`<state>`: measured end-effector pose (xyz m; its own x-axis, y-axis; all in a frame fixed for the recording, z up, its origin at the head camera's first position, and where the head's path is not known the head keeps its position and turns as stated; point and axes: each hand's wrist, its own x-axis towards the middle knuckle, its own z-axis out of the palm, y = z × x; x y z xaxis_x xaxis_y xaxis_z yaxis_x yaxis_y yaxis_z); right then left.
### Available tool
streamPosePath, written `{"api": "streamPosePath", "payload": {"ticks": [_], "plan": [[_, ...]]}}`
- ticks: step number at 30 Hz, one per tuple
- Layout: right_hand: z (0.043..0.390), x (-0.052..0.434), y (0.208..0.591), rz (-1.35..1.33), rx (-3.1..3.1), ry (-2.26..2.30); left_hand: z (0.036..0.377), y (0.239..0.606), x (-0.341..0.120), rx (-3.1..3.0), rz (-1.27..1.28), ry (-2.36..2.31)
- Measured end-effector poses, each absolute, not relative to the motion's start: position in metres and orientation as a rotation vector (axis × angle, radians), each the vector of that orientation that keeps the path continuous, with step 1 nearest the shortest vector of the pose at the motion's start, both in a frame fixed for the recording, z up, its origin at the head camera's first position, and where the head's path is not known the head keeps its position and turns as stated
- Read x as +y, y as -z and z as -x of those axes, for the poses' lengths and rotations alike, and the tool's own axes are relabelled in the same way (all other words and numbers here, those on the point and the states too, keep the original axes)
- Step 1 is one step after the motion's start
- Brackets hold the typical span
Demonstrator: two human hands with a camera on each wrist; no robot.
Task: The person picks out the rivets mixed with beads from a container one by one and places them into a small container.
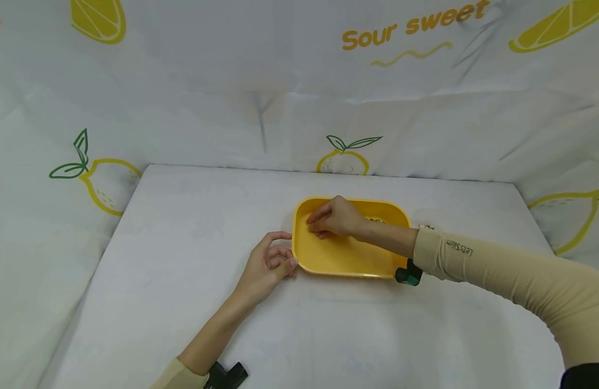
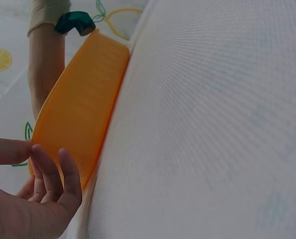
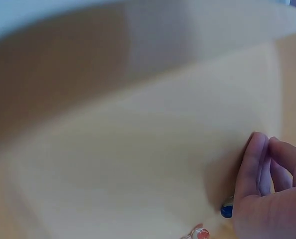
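A yellow rectangular tray [image 1: 350, 254] lies on the white table [image 1: 182, 302]. My right hand [image 1: 331, 219] reaches into its left half with the fingers [image 3: 260, 169] bunched together. A small blue bead [image 3: 226, 211] shows at their underside, pinched as far as I can see. A red-and-white bead [image 3: 200, 233] lies on the tray floor beside it. My left hand [image 1: 272, 262] rests on the table at the tray's left rim. Its fingers [image 2: 51, 181] are loosely curled beside the outer wall [image 2: 83, 109], holding nothing.
A white cloth with lemon prints [image 1: 105, 181] walls the table on the left, back and right. A green wrist mount [image 1: 408, 274] sits by the tray's front right corner. A few small things [image 1: 374, 220] lie by the tray's far wall, too small to tell.
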<state>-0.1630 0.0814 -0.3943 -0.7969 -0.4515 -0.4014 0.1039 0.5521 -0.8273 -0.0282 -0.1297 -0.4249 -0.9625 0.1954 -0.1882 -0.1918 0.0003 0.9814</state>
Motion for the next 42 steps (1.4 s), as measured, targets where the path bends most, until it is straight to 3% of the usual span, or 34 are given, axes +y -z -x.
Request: {"api": "streamPosePath", "payload": {"ticks": [42], "plan": [[0.168, 0.092, 0.393, 0.414, 2.088, 1.020, 0.028, 0.423, -0.129, 2.005, 0.022, -2.045]]}}
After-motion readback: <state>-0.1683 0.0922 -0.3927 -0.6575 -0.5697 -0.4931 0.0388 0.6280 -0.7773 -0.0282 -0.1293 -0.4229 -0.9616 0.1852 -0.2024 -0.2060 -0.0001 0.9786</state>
